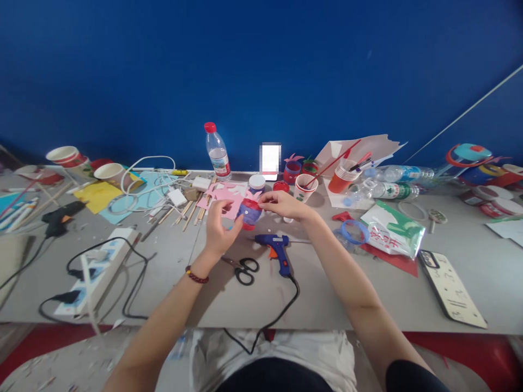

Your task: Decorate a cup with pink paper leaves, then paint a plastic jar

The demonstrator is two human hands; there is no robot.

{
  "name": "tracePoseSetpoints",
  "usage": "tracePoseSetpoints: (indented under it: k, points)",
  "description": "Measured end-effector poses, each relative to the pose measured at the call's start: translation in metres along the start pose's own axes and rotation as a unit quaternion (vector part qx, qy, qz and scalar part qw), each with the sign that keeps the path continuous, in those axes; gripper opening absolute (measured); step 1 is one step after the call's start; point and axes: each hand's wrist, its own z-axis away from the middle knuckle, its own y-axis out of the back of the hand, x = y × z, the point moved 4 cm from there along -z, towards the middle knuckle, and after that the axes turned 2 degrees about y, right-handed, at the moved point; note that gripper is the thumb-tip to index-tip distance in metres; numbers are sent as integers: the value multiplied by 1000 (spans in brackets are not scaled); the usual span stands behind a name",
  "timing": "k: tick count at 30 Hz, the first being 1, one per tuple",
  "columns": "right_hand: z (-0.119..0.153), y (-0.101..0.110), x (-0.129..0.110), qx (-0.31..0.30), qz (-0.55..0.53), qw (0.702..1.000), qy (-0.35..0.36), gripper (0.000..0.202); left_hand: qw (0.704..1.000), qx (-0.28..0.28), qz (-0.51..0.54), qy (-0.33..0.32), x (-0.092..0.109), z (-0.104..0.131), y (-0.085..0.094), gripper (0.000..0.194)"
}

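Note:
A small cup painted red and blue [250, 213], with pink paper points rising from its rim, is between my two hands. My left hand [220, 226] is curled at its left side, the thumb against the painted wall; part of the grip is hidden. At the upper right of the rim, the fingers of my right hand [281, 205] pinch the edge. Just below the cup lies a blue hot glue gun [278, 249] with an orange trigger. Black-handled scissors [245, 270] rest to its left.
Pink paper scraps [223, 196] and wooden sticks [190, 212] lie behind my left hand. A water bottle [218, 155] stands near the blue wall. Left is a power strip [98, 272] with cables; right are a paper cup [305, 188], plastic bottles [392, 189] and a phone [453, 288].

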Motion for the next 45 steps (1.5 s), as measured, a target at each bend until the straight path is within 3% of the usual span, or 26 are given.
tracePoseSetpoints:
  k: [2,5,9,23,30,39,45]
  points:
    - [1,0,-2,-5,2,1000,6,27,989,-36,94,111,-7,0,-7,43]
    - [2,-1,-6,-12,5,1000,16,26,937,-100,229,243,-17,3,-18,48]
    - [3,-2,-8,-19,4,999,27,26,886,-131,315,315,-20,5,-25,49]
    - [5,-3,-12,-10,25,999,22,25,881,-96,324,332,-25,12,-32,50]
    - [7,-4,-19,-5,55,998,23,23,854,-100,353,368,-23,12,-33,51]
    - [7,-4,-18,-9,50,999,20,23,842,-97,370,379,-23,13,-33,50]
    - [7,-1,-16,-8,40,999,26,26,828,-96,400,382,-22,13,-34,41]
